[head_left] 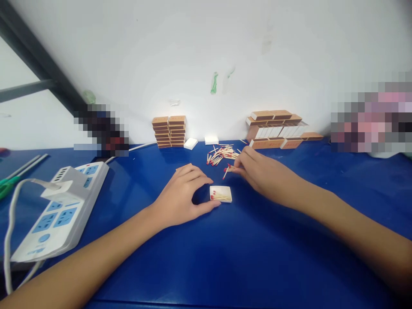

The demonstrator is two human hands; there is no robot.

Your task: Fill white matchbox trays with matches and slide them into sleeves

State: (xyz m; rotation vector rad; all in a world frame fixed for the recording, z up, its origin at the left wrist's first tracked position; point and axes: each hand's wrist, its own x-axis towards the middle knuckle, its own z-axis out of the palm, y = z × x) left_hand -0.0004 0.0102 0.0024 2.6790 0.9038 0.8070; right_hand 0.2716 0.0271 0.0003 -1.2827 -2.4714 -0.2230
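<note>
The printing on the matchboxes (169, 121), stacked at 11 o'clock from the white tray (225, 189), is too small to be read. Some matches (222, 198) are contained in the tray. The left hand (185, 193) is placed at 9 o'clock, thumb and forefinger parted around the tray's end. By the bent right hand (257, 168), at 2 o'clock, a small match bunch (226, 172) is pinched between closed fingertips; a match heap (225, 153) is seen at 12.

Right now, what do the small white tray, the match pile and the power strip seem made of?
White tray: likely matte card, given its dull white faces. Match pile: apparently bare wood, pale thin sticks with red tips. Power strip: probably smooth hard plastic, evenly colored white and blue.
</note>
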